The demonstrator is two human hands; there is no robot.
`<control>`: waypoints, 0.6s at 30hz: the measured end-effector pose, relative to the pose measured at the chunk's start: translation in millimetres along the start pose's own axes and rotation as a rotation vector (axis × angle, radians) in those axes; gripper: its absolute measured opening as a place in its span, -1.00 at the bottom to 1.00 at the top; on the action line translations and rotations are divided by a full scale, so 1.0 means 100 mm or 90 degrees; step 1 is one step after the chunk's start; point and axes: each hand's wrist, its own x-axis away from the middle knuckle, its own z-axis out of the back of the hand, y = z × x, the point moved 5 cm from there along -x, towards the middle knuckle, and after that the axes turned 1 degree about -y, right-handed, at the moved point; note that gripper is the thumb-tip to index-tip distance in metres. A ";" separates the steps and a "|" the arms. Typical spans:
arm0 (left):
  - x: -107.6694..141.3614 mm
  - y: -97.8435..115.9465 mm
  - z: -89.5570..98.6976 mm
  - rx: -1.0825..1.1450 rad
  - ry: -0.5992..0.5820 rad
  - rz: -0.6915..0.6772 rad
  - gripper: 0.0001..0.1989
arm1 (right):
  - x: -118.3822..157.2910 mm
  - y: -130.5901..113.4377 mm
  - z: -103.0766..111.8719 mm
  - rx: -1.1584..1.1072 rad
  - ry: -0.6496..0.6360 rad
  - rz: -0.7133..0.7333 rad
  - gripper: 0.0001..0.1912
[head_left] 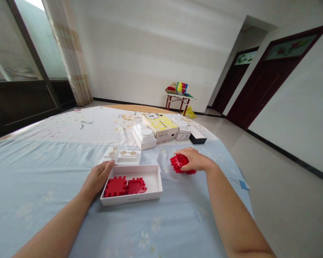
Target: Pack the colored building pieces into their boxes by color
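Observation:
A shallow white box (153,199) sits on the bed-like cloth surface in front of me, open side up. Inside it lie two red toothed plastic pieces (115,186), side by side toward its left end. My left hand (98,177) holds the box by its far left corner, thumb along the rim. To the right of the box, my right hand (192,159) is closed over more red toothed plastic pieces (178,163) on the cloth. The palm and fingers hide part of them, so their number is unclear.
Behind the box lies a white moulded tray (127,156). Farther back stand a white packaging piece (144,138), a yellow-and-white printed box (161,126), a small white box (183,133) and a black-sided box (197,136). The blue floral cloth (177,222) drops off at the right.

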 end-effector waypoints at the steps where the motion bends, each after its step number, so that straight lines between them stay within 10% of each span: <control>1: 0.00 -0.01 0.00 -0.001 0.002 0.001 -0.53 | 0.01 0.00 0.00 0.002 -0.002 -0.002 -0.31; 10: 0.00 0.00 -0.03 0.005 -0.019 0.007 -0.50 | 0.08 -0.13 0.20 -0.056 0.116 0.029 -0.33; 18: 0.00 -0.01 -0.04 0.018 -0.009 -0.001 -0.50 | 0.02 -1.00 0.04 -0.110 0.127 0.210 -0.31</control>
